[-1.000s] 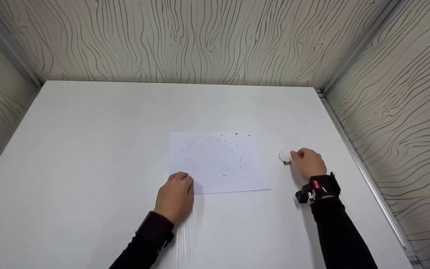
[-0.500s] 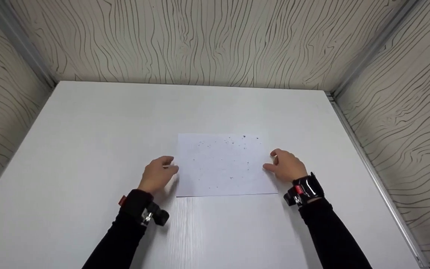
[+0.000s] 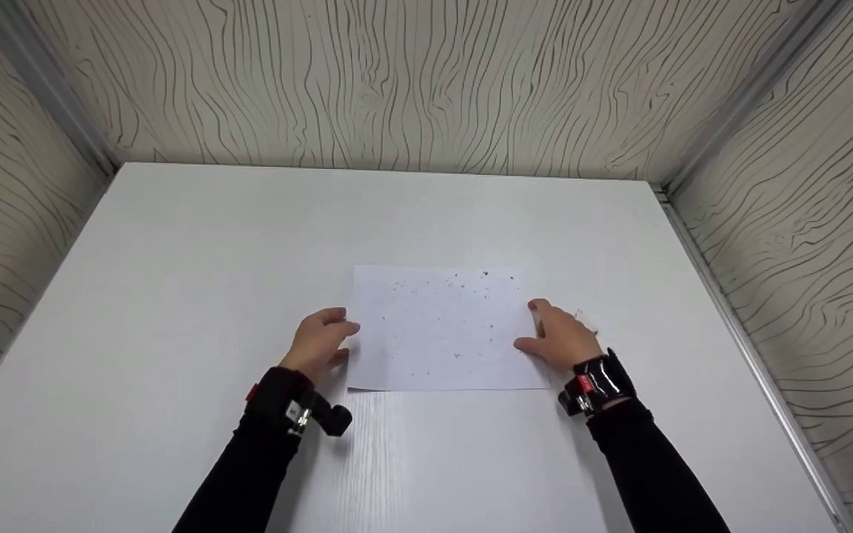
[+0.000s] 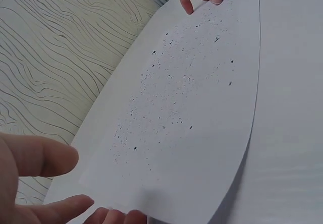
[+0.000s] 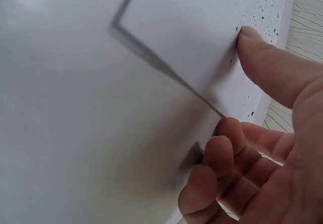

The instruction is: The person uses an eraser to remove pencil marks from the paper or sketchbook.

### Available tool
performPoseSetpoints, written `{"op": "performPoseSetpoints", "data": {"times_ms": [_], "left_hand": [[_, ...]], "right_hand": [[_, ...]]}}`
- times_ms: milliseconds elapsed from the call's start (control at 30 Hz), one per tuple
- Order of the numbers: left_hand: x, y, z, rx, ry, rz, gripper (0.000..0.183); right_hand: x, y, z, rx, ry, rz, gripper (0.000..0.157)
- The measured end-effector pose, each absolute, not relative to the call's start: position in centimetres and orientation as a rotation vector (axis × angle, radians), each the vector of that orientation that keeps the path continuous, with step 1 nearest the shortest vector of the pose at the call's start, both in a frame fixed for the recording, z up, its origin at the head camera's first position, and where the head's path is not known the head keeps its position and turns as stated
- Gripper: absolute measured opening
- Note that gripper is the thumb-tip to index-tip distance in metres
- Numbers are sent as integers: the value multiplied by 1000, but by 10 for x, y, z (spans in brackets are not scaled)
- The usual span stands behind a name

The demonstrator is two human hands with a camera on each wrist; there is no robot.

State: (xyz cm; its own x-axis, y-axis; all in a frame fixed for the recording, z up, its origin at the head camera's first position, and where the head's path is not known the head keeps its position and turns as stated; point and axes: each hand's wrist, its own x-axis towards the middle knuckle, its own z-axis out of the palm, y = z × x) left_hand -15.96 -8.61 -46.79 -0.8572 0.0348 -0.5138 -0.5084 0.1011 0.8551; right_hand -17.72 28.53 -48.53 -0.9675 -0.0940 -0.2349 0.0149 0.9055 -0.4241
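Observation:
A white sheet of paper (image 3: pixel 426 344) lies on the white table, strewn with small dark crumbs (image 4: pixel 174 82), thickest toward its far side. At its left edge is my left hand (image 3: pixel 317 342), thumb and forefinger spread apart. Lower fingertips of that hand meet the paper's edge in the left wrist view, where the sheet bows up a little. My right hand (image 3: pixel 563 338) grips the right edge, its thumb (image 5: pixel 275 65) over the top face and its other fingers curled at the rim. Partly hidden behind the right hand is a small whitish block (image 3: pixel 586 323).
The white table (image 3: pixel 212 237) reaches back to a wood-grain patterned wall (image 3: pixel 412 81). Similar walls stand to the left and right, with a metal rail (image 3: pixel 752 348) along the table's right side.
The right hand has let go of the small whitish block and come left to the paper's right edge. The left hand has turned and shifted up the left edge, its fingers spreading.

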Motion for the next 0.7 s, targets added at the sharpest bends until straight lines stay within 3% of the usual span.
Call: {"op": "performPoseSetpoints", "data": {"times_ms": [700], "left_hand": [[-177, -90, -472, -470, 1994, 1708, 58]], "right_hand": [[-180, 290, -486, -120, 2782, -640, 72]]}}
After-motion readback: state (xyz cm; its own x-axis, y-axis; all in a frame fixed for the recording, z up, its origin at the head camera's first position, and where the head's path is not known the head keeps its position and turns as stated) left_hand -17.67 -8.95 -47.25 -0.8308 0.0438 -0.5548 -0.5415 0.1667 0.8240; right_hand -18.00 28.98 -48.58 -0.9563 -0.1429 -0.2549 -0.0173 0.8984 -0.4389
